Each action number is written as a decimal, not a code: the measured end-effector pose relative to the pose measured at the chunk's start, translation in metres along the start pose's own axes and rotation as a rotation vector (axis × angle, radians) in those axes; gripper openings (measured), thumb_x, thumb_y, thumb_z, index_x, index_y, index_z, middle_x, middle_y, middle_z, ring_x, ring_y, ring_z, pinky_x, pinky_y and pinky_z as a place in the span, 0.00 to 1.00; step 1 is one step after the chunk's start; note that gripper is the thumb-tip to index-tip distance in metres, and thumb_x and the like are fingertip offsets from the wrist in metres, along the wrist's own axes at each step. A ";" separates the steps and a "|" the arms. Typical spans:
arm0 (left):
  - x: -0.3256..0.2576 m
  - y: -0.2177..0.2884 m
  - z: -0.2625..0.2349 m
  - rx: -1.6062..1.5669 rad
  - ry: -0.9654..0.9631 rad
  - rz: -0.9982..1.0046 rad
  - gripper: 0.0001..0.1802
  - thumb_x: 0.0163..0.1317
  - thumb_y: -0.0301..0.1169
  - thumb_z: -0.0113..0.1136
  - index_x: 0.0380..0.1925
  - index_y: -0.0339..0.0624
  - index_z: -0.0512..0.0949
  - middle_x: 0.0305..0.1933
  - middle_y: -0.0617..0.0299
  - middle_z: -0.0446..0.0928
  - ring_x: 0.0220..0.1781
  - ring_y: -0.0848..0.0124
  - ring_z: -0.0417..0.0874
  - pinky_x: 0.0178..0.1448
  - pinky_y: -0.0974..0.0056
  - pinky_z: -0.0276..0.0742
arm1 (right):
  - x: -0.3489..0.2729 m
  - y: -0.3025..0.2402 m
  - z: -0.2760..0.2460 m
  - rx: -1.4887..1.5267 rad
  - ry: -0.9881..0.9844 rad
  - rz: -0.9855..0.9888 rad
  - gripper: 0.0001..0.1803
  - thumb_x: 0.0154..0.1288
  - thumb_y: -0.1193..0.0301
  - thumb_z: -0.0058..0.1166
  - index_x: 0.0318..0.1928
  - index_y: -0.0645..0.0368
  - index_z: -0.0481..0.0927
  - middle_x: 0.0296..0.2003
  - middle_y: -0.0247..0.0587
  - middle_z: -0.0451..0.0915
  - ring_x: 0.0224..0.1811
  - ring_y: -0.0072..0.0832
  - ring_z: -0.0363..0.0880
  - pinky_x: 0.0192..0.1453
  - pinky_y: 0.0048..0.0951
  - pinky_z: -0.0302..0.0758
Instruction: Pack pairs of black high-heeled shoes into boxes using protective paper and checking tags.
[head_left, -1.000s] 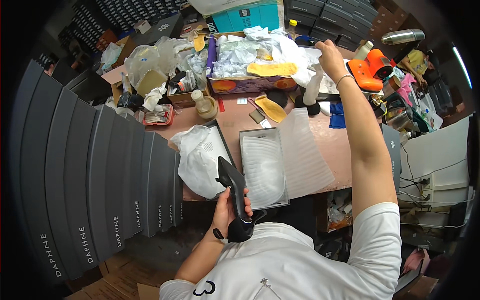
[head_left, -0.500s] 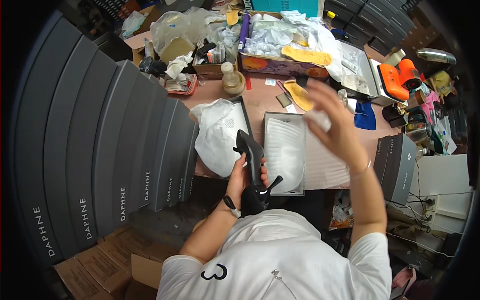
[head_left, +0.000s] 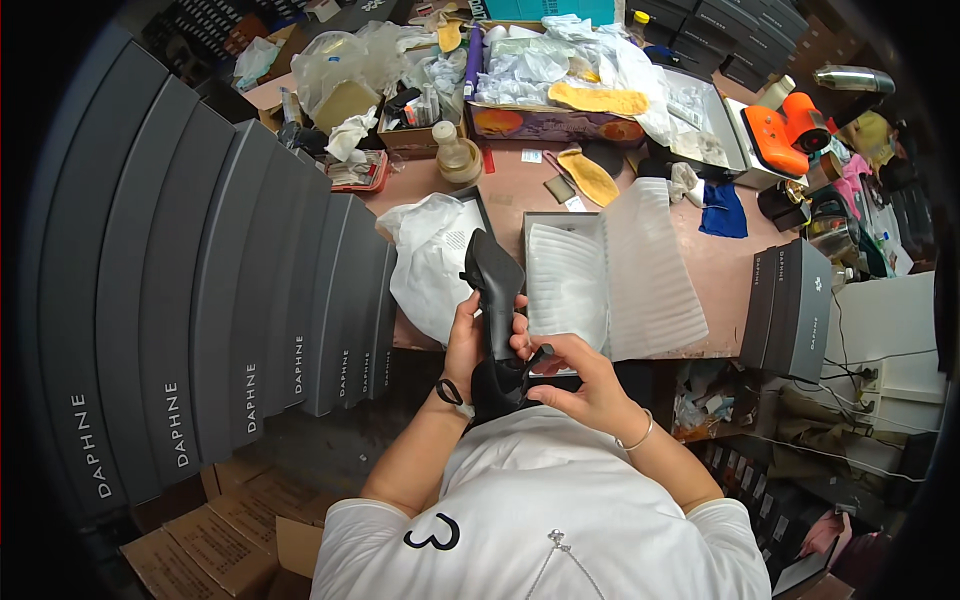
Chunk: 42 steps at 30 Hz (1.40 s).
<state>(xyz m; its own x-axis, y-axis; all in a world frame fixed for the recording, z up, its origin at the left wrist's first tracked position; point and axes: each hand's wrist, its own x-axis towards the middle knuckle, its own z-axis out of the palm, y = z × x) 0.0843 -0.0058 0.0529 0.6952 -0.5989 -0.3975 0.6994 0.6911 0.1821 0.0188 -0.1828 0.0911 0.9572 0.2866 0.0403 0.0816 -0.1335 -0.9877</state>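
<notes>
A black high-heeled shoe (head_left: 493,290) is held upright over my lap at the table's near edge. My left hand (head_left: 464,335) grips its left side. At the shoe's heel end, my right hand (head_left: 570,372) holds the thin strap with its fingers. Just beyond the shoe lies an open shoe box (head_left: 566,283) lined with white foam sheet, and a loose foam sheet (head_left: 651,268) lies to its right. White tissue paper (head_left: 432,258) sits in the box lid to the left.
A tall row of dark grey shoe boxes (head_left: 190,300) curves along my left. Two more grey boxes (head_left: 790,305) stand at the right. The far table holds yellow insoles (head_left: 588,176), a cluttered cardboard box (head_left: 545,122), an orange tool (head_left: 790,130) and a blue cloth (head_left: 722,212).
My right hand came back from the far side of the table and now holds the shoe's strap. The shoe stays in my left hand, turned more upright.
</notes>
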 end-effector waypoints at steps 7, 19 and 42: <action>0.001 0.000 -0.005 -0.171 -0.092 -0.024 0.30 0.67 0.52 0.43 0.51 0.33 0.67 0.29 0.60 0.73 0.28 0.71 0.76 0.34 0.67 0.78 | -0.002 -0.001 0.010 0.004 0.009 -0.037 0.32 0.52 0.70 0.70 0.58 0.58 0.72 0.54 0.42 0.69 0.50 0.26 0.74 0.46 0.25 0.78; 0.001 -0.004 -0.002 -0.493 -0.069 -0.130 0.26 0.69 0.46 0.43 0.51 0.32 0.66 0.32 0.59 0.73 0.29 0.72 0.75 0.37 0.69 0.78 | -0.001 -0.012 0.016 -0.084 0.018 -0.060 0.28 0.53 0.71 0.68 0.55 0.58 0.74 0.57 0.41 0.67 0.51 0.31 0.75 0.47 0.28 0.79; 0.009 -0.041 -0.043 -0.113 0.275 0.292 0.15 0.65 0.29 0.54 0.51 0.43 0.67 0.54 0.53 0.72 0.59 0.60 0.73 0.66 0.54 0.68 | 0.016 0.011 -0.019 -0.216 -0.102 0.191 0.41 0.51 0.58 0.70 0.61 0.62 0.66 0.62 0.64 0.63 0.64 0.49 0.66 0.62 0.39 0.68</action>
<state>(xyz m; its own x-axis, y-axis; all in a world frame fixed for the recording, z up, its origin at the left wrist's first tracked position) 0.0553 -0.0225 0.0035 0.7809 -0.2510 -0.5721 0.4461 0.8651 0.2293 0.0401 -0.1977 0.0836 0.9291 0.3289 -0.1691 -0.0297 -0.3894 -0.9206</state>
